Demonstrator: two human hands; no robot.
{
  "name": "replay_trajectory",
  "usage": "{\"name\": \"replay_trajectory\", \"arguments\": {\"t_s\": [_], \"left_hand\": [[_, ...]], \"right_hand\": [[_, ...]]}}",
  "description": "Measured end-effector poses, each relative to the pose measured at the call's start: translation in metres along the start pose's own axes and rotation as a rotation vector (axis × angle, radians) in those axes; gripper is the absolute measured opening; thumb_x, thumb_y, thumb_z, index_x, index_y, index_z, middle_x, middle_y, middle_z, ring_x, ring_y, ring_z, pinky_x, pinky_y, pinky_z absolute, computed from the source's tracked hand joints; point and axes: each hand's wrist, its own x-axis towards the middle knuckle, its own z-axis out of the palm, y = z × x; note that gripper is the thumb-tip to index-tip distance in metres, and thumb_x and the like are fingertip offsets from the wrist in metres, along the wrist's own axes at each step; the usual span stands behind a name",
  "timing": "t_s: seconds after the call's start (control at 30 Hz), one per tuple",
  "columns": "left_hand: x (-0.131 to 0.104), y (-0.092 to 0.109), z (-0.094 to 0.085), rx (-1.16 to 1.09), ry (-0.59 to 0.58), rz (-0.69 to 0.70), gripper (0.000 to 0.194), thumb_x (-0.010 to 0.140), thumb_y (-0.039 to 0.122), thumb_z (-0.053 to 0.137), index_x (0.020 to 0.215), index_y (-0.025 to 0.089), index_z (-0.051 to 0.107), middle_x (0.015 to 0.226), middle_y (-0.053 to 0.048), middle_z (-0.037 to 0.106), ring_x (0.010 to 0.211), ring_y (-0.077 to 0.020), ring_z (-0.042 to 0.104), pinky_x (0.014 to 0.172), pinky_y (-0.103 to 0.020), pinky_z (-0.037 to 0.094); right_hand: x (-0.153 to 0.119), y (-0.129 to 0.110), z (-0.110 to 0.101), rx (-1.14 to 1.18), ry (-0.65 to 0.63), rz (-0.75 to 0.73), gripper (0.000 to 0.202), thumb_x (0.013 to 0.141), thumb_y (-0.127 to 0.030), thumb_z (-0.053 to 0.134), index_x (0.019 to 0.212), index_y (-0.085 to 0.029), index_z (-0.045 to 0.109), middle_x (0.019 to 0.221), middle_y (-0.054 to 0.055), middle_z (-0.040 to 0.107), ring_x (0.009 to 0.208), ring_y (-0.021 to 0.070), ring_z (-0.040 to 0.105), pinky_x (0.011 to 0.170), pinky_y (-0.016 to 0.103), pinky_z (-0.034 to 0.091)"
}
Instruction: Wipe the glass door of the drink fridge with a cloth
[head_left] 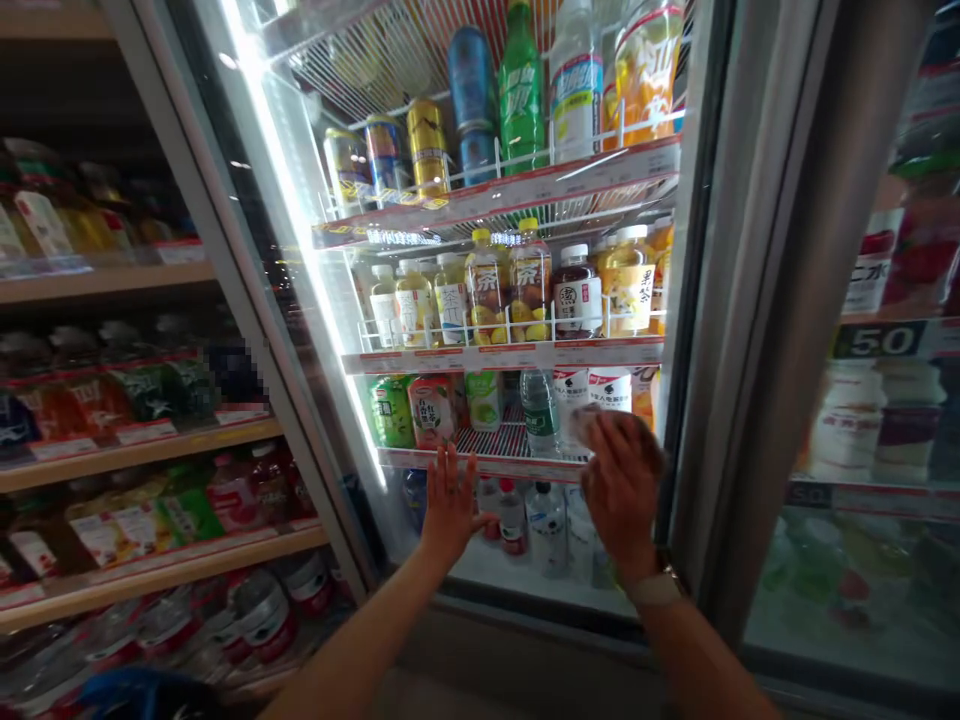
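My left hand [450,505] is raised in front of the glass door [480,590] of a lit drinks fridge, fingers spread and nothing in it. It looks flat to the glass, though contact cannot be told for sure. To its right, my right hand [621,490] is bent over what looks like a crumpled cloth [649,445], blurred and mostly hidden under the fingers. Behind the glass near that hand stand a clear green-labelled bottle [538,412] and white-labelled bottles [609,388]. A green carton [392,410] and a red carton [433,412] stand above my left hand.
Fridge shelves hold cans [429,150], a green bottle [521,95] and yellow-capped tea bottles [529,280]. The metal door frame [795,300] rises at right, beside another fridge section. Wooden shelves [142,455] with bottled drinks stand at left. A blue object [146,690] shows at bottom left.
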Motion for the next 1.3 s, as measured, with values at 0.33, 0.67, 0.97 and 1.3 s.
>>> {"name": "replay_trajectory", "arguments": {"t_s": [0.33,0.67,0.97,1.3], "left_hand": [[-0.001,-0.003,0.002,-0.105,0.089,0.017,0.113,0.074,0.068,0.066,0.155,0.015,0.007,0.16,-0.024,0.001,0.148,-0.0403,0.007,0.115,-0.059,0.028],[0.012,-0.011,-0.006,-0.291,0.231,-0.012,0.065,0.098,0.028,0.04,0.155,0.022,0.01,0.163,-0.009,0.012,0.15,-0.0255,0.012,0.12,-0.045,0.024],[0.034,-0.001,0.011,-0.28,0.363,-0.075,0.066,0.098,0.036,0.037,0.155,0.017,0.012,0.163,-0.01,0.01,0.15,-0.0288,0.008,0.122,-0.05,0.014],[0.026,0.003,0.015,-0.269,0.358,-0.096,0.066,0.096,0.039,0.038,0.154,0.018,0.017,0.161,-0.01,0.02,0.15,-0.0302,0.016,0.12,-0.05,0.019]], "right_hand": [[-0.027,-0.022,0.016,0.077,-0.152,-0.063,0.06,0.093,-0.007,0.04,0.151,-0.022,0.033,0.143,0.007,0.053,0.139,0.0218,0.04,0.118,0.047,0.031],[-0.087,-0.041,0.021,0.12,-0.497,-0.375,0.058,0.089,0.002,0.035,0.142,-0.018,0.048,0.143,0.004,0.052,0.137,0.0144,0.043,0.105,0.029,0.048],[-0.019,-0.019,0.017,0.039,-0.185,-0.152,0.058,0.094,-0.009,0.047,0.15,-0.024,0.036,0.137,0.007,0.058,0.139,0.0227,0.041,0.116,0.046,0.036],[-0.001,-0.029,0.028,-0.009,-0.035,-0.04,0.057,0.093,-0.007,0.045,0.148,-0.023,0.04,0.14,0.007,0.056,0.138,0.0253,0.042,0.118,0.051,0.03]]}}
